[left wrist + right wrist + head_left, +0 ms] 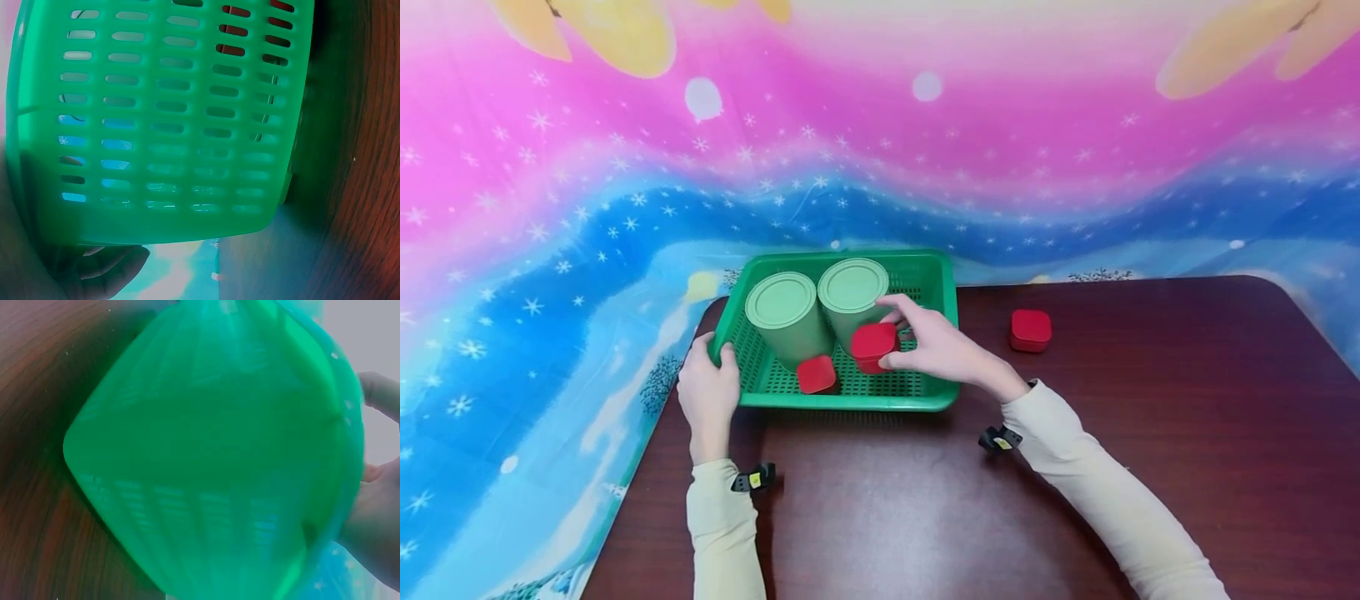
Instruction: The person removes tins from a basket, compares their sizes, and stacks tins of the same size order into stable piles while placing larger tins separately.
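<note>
My left hand [709, 387] grips the left rim of a green plastic basket [850, 402], thumb on the inner side. In the left wrist view its fingers [115, 272] curl by the edge of the slotted basket wall [156, 137]. Over the basket's right half, my right hand [936, 342] pinches a red square box [874, 346] between thumb and fingers. Two pale green cans [781, 302] stand inside, with a second red box [816, 375] in front of them. From the right wrist, the basket [206, 444] hides the held box; part of the hand [378, 506] shows.
A third red box [1031, 330] lies on the dark brown table [1150, 400], right of the basket. Behind the table hangs a pink and blue cloth [1000, 158] with snowflakes. Both wrists wear black camera mounts [1000, 439].
</note>
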Demonstrator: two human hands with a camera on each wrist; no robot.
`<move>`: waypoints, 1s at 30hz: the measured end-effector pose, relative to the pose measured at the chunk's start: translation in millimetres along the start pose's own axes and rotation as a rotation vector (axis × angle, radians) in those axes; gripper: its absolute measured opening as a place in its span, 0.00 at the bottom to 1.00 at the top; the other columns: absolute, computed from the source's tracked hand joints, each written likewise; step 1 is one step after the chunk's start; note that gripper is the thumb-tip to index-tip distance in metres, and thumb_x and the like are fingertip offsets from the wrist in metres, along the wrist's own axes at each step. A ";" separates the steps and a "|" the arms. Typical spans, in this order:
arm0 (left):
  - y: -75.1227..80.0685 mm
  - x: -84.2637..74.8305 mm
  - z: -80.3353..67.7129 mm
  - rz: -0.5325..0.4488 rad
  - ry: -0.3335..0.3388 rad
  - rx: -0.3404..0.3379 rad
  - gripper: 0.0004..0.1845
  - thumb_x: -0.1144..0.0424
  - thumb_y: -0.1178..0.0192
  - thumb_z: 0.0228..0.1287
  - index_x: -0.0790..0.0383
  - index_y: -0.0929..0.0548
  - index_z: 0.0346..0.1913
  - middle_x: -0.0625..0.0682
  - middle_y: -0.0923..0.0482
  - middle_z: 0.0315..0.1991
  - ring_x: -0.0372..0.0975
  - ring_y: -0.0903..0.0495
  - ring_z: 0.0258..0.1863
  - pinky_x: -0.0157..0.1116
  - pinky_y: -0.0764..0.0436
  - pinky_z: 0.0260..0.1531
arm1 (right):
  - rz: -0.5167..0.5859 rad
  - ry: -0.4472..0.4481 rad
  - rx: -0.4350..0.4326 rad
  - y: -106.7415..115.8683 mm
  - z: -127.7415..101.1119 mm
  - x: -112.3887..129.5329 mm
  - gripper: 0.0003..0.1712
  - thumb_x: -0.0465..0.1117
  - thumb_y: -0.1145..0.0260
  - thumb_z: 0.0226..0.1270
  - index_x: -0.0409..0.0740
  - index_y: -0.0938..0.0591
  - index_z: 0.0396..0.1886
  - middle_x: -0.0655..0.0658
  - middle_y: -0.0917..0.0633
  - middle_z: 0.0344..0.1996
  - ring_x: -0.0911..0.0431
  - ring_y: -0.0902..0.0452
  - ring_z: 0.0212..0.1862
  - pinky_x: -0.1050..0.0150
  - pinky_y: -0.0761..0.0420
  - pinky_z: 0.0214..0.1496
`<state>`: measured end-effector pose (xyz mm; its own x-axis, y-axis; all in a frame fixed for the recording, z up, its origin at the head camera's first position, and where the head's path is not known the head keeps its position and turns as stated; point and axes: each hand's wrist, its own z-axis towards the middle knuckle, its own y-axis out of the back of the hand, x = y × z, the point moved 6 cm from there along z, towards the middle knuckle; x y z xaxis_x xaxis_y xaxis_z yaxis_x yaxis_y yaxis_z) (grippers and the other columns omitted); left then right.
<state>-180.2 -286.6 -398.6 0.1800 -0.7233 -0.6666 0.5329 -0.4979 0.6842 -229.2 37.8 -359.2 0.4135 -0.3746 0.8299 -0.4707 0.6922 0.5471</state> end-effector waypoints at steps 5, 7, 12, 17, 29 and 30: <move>0.9 -1.0 -1.1 0.002 -0.003 0.004 0.24 0.58 0.48 0.81 0.69 0.26 0.71 0.69 0.21 0.61 0.62 0.20 0.39 0.56 0.27 0.34 | 0.074 0.000 -0.093 20.3 -13.2 -6.3 0.47 0.39 0.24 0.63 0.42 0.37 0.78 0.41 0.18 0.59 0.45 0.17 0.58 0.45 0.20 0.62; 2.1 -1.1 -1.8 0.007 0.000 0.001 0.24 0.58 0.48 0.81 0.68 0.26 0.71 0.69 0.21 0.60 0.61 0.21 0.36 0.55 0.28 0.32 | 0.085 0.003 -0.130 29.3 -18.7 -9.4 0.46 0.39 0.24 0.63 0.43 0.37 0.78 0.41 0.19 0.60 0.45 0.18 0.58 0.45 0.21 0.63; 2.9 -2.1 -2.3 0.006 0.008 0.003 0.24 0.58 0.48 0.81 0.68 0.26 0.71 0.69 0.21 0.60 0.62 0.21 0.36 0.55 0.29 0.31 | 0.147 -0.014 -0.221 54.8 -35.1 -18.2 0.45 0.36 0.26 0.65 0.44 0.37 0.78 0.39 0.20 0.63 0.44 0.21 0.60 0.47 0.23 0.65; 1.1 -3.7 -1.7 -0.003 0.005 0.005 0.24 0.58 0.48 0.81 0.68 0.26 0.71 0.69 0.22 0.62 0.63 0.20 0.40 0.57 0.27 0.35 | 0.222 -0.032 -0.305 81.5 -51.8 -29.9 0.43 0.31 0.30 0.68 0.40 0.39 0.79 0.36 0.22 0.64 0.45 0.23 0.61 0.57 0.23 0.63; 1.1 -3.3 -2.5 -0.001 0.018 0.019 0.25 0.57 0.49 0.81 0.68 0.27 0.71 0.69 0.23 0.63 0.64 0.20 0.45 0.58 0.26 0.38 | 0.268 -0.107 -0.477 127.3 -89.8 -73.9 0.45 0.32 0.31 0.70 0.41 0.43 0.81 0.40 0.23 0.65 0.56 0.25 0.59 0.73 0.25 0.58; 1.3 -3.1 -2.9 -0.001 0.020 0.020 0.25 0.57 0.49 0.81 0.68 0.27 0.71 0.69 0.23 0.63 0.64 0.20 0.45 0.59 0.26 0.39 | 0.283 -0.110 -0.489 129.9 -92.6 -77.1 0.45 0.31 0.31 0.70 0.41 0.43 0.81 0.41 0.23 0.64 0.56 0.25 0.59 0.73 0.25 0.58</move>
<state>-177.6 -283.6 -396.5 0.1962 -0.7135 -0.6727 0.5168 -0.5078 0.6893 -250.0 213.7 -362.3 0.2278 -0.1772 0.9574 -0.1249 0.9699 0.2092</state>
